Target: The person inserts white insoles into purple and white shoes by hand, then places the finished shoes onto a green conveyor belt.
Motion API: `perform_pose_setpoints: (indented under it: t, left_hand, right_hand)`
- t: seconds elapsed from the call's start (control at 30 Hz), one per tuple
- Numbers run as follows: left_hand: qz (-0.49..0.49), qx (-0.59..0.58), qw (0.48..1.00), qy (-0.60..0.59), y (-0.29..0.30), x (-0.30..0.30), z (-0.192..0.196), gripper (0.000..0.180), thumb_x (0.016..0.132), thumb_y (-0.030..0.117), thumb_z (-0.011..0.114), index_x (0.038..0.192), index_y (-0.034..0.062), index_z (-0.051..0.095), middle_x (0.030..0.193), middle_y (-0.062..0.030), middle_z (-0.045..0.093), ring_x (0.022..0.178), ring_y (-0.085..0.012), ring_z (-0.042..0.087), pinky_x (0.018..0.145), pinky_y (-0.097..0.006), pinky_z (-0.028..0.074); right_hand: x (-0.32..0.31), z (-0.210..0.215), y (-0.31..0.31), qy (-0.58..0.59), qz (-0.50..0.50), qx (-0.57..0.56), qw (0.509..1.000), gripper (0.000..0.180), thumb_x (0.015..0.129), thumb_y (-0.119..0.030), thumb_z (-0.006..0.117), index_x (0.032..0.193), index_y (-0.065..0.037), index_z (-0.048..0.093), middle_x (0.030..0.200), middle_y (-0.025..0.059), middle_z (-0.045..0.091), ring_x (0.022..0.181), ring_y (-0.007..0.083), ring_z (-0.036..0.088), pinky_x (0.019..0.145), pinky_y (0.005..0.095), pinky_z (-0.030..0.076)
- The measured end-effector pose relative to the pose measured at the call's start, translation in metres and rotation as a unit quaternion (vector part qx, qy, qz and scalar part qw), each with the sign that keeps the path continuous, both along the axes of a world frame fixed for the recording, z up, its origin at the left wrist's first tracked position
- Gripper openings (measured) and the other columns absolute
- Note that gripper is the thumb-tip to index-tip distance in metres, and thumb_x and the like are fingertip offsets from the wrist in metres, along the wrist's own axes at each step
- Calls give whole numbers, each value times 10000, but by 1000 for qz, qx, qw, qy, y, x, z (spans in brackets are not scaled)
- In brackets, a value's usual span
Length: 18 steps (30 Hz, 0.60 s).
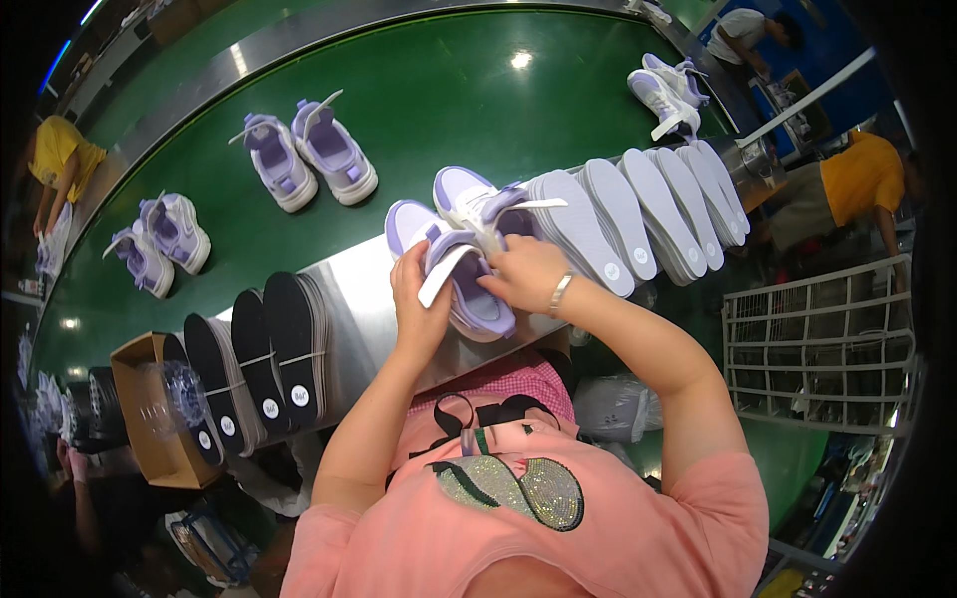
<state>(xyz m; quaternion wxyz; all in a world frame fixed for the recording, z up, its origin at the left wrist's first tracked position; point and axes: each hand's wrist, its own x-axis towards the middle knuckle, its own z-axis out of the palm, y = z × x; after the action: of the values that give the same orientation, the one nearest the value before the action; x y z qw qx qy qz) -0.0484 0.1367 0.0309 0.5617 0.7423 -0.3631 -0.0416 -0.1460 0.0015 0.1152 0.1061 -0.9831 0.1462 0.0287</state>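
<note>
Head view: toe pointing forward-left, the shoe (469, 289) lies between the left hand (420, 291), grasping its side, and the right hand (530, 273), touching its opening, grip unclear.

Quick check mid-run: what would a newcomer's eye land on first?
First, the lavender-and-white sneakers at the centre, with the left hand on one shoe's side and the right hand at its opening. Next, the stacked insoles either side: pale grey insoles at right, black insoles at left. Farther out, more lavender sneakers sit on the green belt.
</note>
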Motion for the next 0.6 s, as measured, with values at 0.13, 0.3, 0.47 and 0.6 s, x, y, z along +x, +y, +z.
perform_pose_setpoints:
  t: [0.13, 0.3, 0.47, 0.6]
  left_hand:
    - [7, -60, 997, -57, -10, 8, 15, 449, 683, 54, 595, 1109, 16, 459, 985, -184, 538, 916, -361, 499, 798, -399, 394]
    - [-12, -12, 992, 126, -23, 20, 24, 224, 830, 157, 548, 998, 9, 545, 786, -97, 607, 724, -132, 557, 659, -251, 447]
    - [7, 10, 989, 148, -25, 21, 23, 236, 824, 191, 557, 968, 4, 559, 795, -105, 614, 725, -148, 569, 663, -264, 451]
    - [1, -13, 994, 105, -28, 16, 22, 238, 787, 181, 552, 949, 8, 526, 777, -183, 593, 736, -353, 571, 659, -386, 447]
  right_hand:
    - [-40, 17, -28, -246, -50, 76, 965, 222, 762, -263, 577, 823, -54, 619, 838, 118, 593, 735, 266, 581, 677, 369, 461]
    - [-69, -23, -86, -112, -192, -117, 968, 356, 705, -323, 652, 911, -41, 581, 867, 127, 605, 846, 294, 561, 733, 386, 443]
    - [-56, -24, -80, 36, -281, -79, 956, 439, 655, -383, 683, 928, -56, 577, 890, 127, 610, 888, 290, 556, 740, 410, 429]
    - [-68, -14, -94, -60, -285, -47, 955, 407, 653, -357, 688, 890, -44, 582, 859, 133, 599, 816, 290, 572, 690, 354, 440]
